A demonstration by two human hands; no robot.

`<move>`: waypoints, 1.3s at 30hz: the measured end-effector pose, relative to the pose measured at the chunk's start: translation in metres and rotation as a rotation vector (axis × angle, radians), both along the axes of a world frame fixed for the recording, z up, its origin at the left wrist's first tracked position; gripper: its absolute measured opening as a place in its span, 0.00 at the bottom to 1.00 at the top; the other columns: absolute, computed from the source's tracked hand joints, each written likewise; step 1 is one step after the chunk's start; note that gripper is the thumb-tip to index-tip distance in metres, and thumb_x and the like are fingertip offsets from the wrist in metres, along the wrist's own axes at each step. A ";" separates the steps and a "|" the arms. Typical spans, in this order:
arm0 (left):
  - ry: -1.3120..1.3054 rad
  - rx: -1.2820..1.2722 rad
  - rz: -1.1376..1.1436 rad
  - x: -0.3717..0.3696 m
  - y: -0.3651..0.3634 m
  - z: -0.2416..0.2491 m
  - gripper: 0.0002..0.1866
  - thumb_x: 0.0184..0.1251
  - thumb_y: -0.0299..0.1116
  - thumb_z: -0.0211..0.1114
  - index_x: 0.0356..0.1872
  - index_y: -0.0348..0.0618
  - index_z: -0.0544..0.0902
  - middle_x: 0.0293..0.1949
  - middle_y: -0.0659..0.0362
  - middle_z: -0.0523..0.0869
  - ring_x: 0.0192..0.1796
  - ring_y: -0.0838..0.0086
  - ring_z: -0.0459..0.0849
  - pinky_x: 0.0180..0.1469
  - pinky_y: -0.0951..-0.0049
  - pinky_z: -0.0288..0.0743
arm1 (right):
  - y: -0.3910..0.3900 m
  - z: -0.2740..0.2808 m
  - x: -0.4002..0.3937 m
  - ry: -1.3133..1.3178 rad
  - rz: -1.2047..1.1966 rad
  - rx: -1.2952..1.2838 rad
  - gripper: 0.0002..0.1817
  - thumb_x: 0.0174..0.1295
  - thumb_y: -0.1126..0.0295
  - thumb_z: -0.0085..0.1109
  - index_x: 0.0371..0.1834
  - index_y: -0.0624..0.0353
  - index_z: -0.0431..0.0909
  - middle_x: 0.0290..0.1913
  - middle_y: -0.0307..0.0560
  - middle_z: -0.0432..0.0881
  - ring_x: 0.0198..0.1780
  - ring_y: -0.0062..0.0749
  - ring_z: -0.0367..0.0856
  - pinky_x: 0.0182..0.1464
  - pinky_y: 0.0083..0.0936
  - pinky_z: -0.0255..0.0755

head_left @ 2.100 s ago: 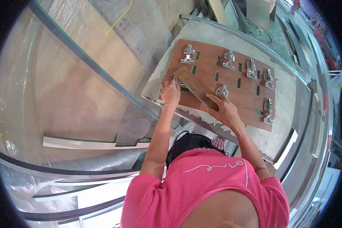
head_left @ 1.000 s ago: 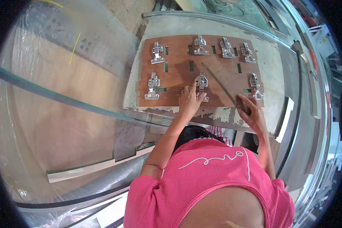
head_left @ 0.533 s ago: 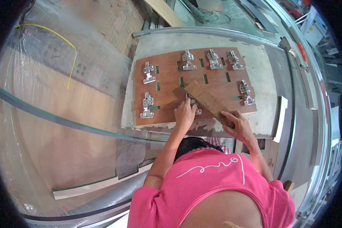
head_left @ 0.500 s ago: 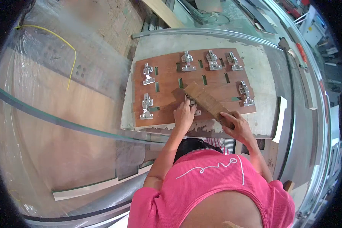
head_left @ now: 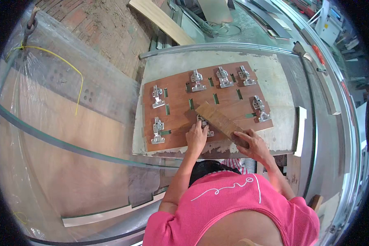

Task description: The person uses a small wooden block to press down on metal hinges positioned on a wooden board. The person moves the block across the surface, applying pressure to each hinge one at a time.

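Note:
My right hand (head_left: 251, 143) grips the near end of a flat wooden block (head_left: 218, 119), which slants up and left over a reddish-brown board (head_left: 178, 119). Beside the block's far end, the fingers of my left hand (head_left: 197, 136) are closed on a metal cabinet hinge (head_left: 210, 133), mostly hidden by the hand and the block. More silver hinges stand on the board, among them one at its lower left (head_left: 158, 130) and another at its right (head_left: 261, 108). Narrow slots (head_left: 215, 99) are cut through the board between them.
The board lies on a pale, worn worktable (head_left: 283, 119) with a metal rail (head_left: 217, 46) along its far edge. Plastic-covered sheets (head_left: 69, 135) fill the left side. A long plank (head_left: 162, 20) lies beyond the table, and a metal fence (head_left: 322, 78) runs along the right.
The view has tilted, so the table and board appear lower in the picture. Both hands keep nearly the same place over the board, with the block and hinge still held.

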State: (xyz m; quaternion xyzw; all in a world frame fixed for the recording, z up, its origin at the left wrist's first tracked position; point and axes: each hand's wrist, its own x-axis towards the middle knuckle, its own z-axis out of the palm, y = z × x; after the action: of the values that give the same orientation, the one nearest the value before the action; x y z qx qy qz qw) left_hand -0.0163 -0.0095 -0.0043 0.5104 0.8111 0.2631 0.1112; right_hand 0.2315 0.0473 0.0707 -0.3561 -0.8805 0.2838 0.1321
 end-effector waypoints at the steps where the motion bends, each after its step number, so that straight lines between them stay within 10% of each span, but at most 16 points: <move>1: -0.010 -0.003 0.006 0.000 0.000 -0.001 0.21 0.67 0.46 0.56 0.51 0.41 0.74 0.41 0.47 0.81 0.46 0.50 0.81 0.44 0.47 0.71 | -0.001 0.002 0.000 0.006 0.010 0.000 0.29 0.54 0.61 0.64 0.63 0.42 0.72 0.47 0.53 0.74 0.47 0.52 0.79 0.49 0.40 0.75; 30: -0.051 0.007 -0.027 -0.001 0.000 0.003 0.19 0.65 0.41 0.57 0.50 0.39 0.73 0.45 0.46 0.81 0.48 0.49 0.81 0.46 0.47 0.72 | -0.012 -0.005 0.001 0.028 -0.015 -0.042 0.31 0.52 0.59 0.65 0.63 0.40 0.72 0.49 0.53 0.75 0.48 0.52 0.79 0.49 0.41 0.76; 39: 0.230 0.042 0.000 0.015 0.009 0.040 0.30 0.65 0.48 0.59 0.64 0.43 0.68 0.52 0.43 0.76 0.56 0.49 0.74 0.54 0.50 0.68 | -0.011 -0.002 0.039 0.225 -0.204 -0.087 0.31 0.50 0.66 0.65 0.62 0.42 0.73 0.48 0.55 0.76 0.48 0.51 0.79 0.50 0.39 0.75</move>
State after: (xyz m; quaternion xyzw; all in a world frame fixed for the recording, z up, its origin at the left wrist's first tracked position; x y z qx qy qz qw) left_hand -0.0009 -0.0002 0.0353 0.5393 0.8129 0.2197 0.0067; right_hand 0.2705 0.0359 0.0684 -0.4151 -0.8062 0.3450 0.2424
